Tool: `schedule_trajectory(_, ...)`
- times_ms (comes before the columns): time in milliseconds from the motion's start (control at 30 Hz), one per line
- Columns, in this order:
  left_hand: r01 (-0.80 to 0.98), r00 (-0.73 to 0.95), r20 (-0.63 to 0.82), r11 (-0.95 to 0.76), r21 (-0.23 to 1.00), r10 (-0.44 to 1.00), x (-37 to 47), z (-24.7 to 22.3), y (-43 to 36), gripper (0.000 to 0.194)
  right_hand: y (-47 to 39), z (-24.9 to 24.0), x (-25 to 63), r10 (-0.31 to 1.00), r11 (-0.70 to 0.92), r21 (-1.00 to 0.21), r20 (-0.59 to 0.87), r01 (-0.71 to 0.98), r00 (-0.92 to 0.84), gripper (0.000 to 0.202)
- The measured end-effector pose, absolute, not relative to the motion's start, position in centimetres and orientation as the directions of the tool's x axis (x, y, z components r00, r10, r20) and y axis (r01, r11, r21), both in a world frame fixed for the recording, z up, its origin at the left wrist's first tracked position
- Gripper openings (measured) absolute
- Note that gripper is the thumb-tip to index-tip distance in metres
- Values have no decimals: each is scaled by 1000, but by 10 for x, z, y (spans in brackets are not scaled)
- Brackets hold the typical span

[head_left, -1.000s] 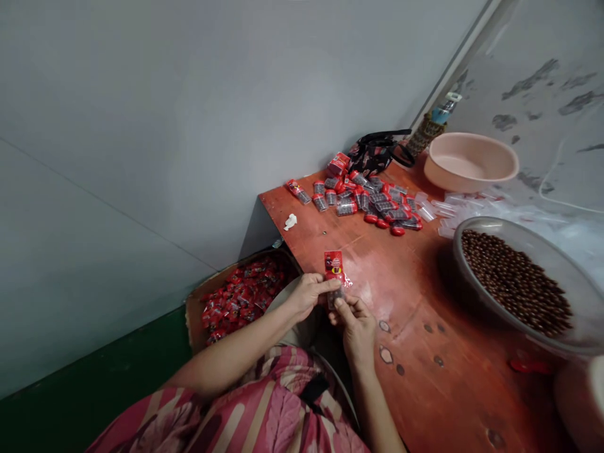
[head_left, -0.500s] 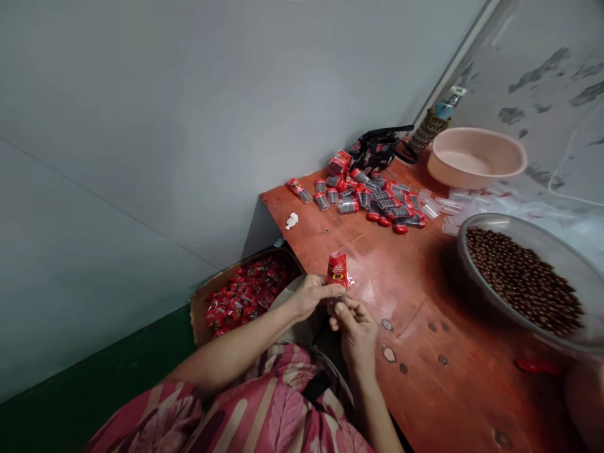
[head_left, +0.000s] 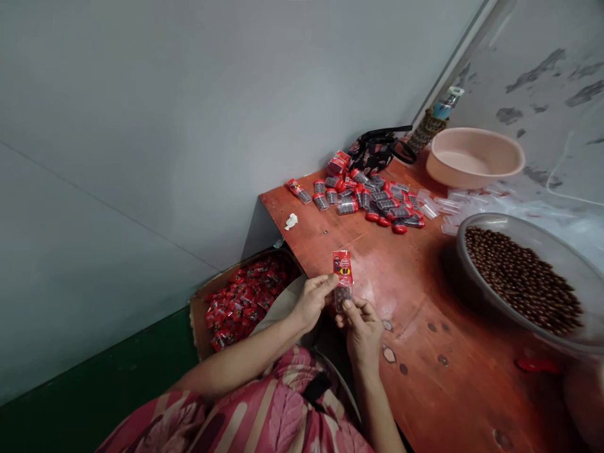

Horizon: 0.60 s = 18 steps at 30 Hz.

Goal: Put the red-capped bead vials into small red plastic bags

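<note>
left hand: pinches packet's side | right hand: fingers closed on small red packet, upright above surface edge | advice: grip low, keep it vertical, avoid spilling contents

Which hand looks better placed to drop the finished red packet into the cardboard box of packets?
Probably the left hand. It pinches the red packet on the side nearest the cardboard box, which sits below the table edge to its left. The right hand grips the packet's lower end, farther away.
</note>
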<state>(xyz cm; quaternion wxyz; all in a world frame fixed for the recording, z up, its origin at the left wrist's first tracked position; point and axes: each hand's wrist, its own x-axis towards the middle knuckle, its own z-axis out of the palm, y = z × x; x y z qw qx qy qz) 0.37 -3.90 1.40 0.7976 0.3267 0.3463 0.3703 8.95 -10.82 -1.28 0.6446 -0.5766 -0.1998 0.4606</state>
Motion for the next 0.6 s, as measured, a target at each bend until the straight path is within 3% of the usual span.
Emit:
schedule_trajectory(100, -393, 476, -324, 528, 753, 817, 5, 11, -38, 33, -110, -12, 88, 806, -105, -947, -259, -302, 532, 24)
schedule_trajectory(233, -358, 445, -349, 521, 775, 825, 8, 5, -41, 31, -111, -10, 85, 762, -62, -988, -137, -139, 633, 24)
schedule_trajectory(433, -309, 489, -352, 537, 785, 798, 3, 1, -41, 32, -110, -13, 87, 820, -96, -934, -270, -343, 505, 22)
schedule_trajectory(600, -356, 435, -347, 512, 782, 831, 1, 1, -35, 29, -112, -6, 86, 825, -146, -966, -239, -215, 512, 22)
